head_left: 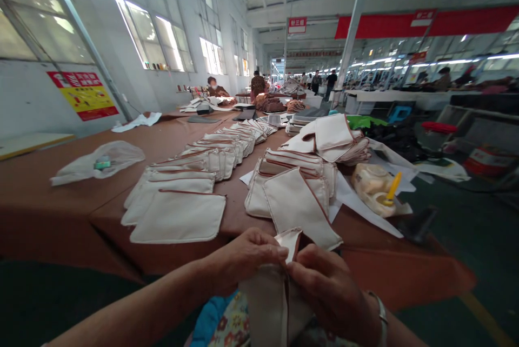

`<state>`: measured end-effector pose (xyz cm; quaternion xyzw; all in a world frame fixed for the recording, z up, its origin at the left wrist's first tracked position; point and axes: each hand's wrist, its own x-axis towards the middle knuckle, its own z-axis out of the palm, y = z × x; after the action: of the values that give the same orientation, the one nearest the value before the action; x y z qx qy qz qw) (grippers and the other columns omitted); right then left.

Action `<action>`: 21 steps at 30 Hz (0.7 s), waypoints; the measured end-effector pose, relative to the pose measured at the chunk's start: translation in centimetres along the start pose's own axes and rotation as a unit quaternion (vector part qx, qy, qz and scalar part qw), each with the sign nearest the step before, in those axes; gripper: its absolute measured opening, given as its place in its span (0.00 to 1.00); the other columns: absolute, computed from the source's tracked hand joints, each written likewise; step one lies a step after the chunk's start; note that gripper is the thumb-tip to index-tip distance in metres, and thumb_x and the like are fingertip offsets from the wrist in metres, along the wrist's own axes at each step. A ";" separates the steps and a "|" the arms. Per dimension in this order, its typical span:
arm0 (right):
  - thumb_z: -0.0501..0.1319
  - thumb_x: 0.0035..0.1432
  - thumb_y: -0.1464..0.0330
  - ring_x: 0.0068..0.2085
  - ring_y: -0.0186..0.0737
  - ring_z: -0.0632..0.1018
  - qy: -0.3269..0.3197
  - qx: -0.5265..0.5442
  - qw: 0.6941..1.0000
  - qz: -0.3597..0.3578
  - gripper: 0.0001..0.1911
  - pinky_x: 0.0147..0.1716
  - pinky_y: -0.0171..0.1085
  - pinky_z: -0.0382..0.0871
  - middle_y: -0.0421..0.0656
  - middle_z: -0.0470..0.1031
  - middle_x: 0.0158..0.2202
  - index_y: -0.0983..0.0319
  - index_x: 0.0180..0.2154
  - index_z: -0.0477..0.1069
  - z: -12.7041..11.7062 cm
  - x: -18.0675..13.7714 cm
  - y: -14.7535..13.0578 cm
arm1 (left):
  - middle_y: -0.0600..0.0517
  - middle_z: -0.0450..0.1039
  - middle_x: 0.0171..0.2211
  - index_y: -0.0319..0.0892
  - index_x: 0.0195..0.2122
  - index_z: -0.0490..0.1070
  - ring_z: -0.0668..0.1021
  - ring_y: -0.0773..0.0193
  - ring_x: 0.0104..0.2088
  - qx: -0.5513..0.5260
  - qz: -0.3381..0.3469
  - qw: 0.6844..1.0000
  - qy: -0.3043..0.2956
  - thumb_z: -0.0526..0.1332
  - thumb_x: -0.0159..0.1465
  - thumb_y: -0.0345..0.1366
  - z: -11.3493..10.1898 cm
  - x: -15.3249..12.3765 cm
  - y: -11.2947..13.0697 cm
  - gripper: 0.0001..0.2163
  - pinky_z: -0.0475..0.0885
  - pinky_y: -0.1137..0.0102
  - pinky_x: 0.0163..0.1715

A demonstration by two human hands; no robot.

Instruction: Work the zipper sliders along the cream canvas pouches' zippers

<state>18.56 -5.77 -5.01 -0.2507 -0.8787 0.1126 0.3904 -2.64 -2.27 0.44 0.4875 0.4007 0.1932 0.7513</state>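
Between my hands, just off the table's near edge, is a cream fabric piece (265,304) with brown edging. My left hand (247,255) pinches its upper left part between thumb and fingers. From the other side, my right hand (324,279) grips the brown edge, fingers curled in; a bangle circles that wrist. Right beyond my hands, a similar cream piece (298,206) lies slanted on a stack of pieces (259,190). To the left, a long overlapping row of cream pieces ends at a front piece (178,217).
Brown sheeting covers the table (109,201). On the left lies a clear plastic bag (109,160) with a small green item. At right are another pile of cream pieces (334,133) and a plastic-wrapped bundle with a yellow-handled tool (392,187). People sit and stand farther back.
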 end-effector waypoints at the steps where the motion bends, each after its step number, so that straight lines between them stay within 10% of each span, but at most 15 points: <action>1: 0.54 0.61 0.76 0.32 0.40 0.69 -0.004 -0.021 1.000 -0.010 0.19 0.30 0.38 0.60 0.45 0.70 0.33 0.59 0.53 0.66 0.0 -0.2 0.1 | 0.54 0.68 0.21 0.34 0.26 0.74 0.65 0.71 0.19 0.007 -0.001 1.000 -0.004 0.69 0.51 0.48 0.0 0.0 -0.1 0.18 0.56 0.76 0.19; 7: 0.56 0.61 0.74 0.35 0.42 0.73 0.039 -0.001 0.999 -0.018 0.20 0.35 0.38 0.65 0.46 0.74 0.36 0.58 0.54 0.65 0.0 -1.0 -0.6 | 0.56 0.63 0.21 0.33 0.29 0.73 0.61 0.72 0.21 0.108 0.037 0.993 -0.036 0.70 0.52 0.51 -0.1 -0.4 0.2 0.22 0.54 0.76 0.20; 11: 0.51 0.68 0.67 0.36 0.42 0.73 0.103 0.165 0.959 0.207 0.11 0.37 0.37 0.66 0.45 0.74 0.35 0.60 0.42 0.70 -0.2 -0.6 -1.6 | 0.56 0.62 0.23 0.33 0.31 0.72 0.60 0.72 0.23 0.180 0.089 0.978 -0.055 0.65 0.59 0.50 -0.2 -1.0 0.9 0.20 0.53 0.76 0.21; 14: 0.49 0.69 0.59 0.29 0.36 0.67 0.029 0.270 0.910 0.313 0.19 0.28 0.34 0.60 0.40 0.67 0.27 0.62 0.33 0.70 -1.2 0.9 -1.6 | 0.57 0.59 0.23 0.34 0.32 0.71 0.57 0.72 0.23 0.234 0.111 0.964 -0.059 0.62 0.62 0.49 -0.2 -1.3 1.5 0.19 0.50 0.76 0.21; 18: 0.51 0.67 0.56 0.26 0.32 0.60 -0.070 0.330 0.897 0.287 0.23 0.24 0.33 0.53 0.36 0.58 0.23 0.63 0.26 0.66 -2.4 2.6 -1.5 | 0.57 0.57 0.23 0.34 0.31 0.71 0.57 0.71 0.24 0.278 0.133 0.949 -0.063 0.60 0.64 0.46 0.3 -1.7 2.2 0.17 0.51 0.75 0.21; 21: 0.54 0.67 0.62 0.26 0.33 0.62 -0.054 0.200 0.951 0.228 0.17 0.27 0.34 0.54 0.37 0.60 0.24 0.62 0.26 0.64 -2.0 2.3 -1.5 | 0.57 0.57 0.23 0.35 0.30 0.70 0.58 0.71 0.24 0.310 0.147 0.938 -0.055 0.59 0.64 0.44 0.5 -1.8 2.3 0.15 0.52 0.75 0.22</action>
<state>18.23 -5.86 -1.59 -0.3543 -0.7774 0.3857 0.3485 -3.09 -2.76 3.32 0.7596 0.3224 0.1406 0.5472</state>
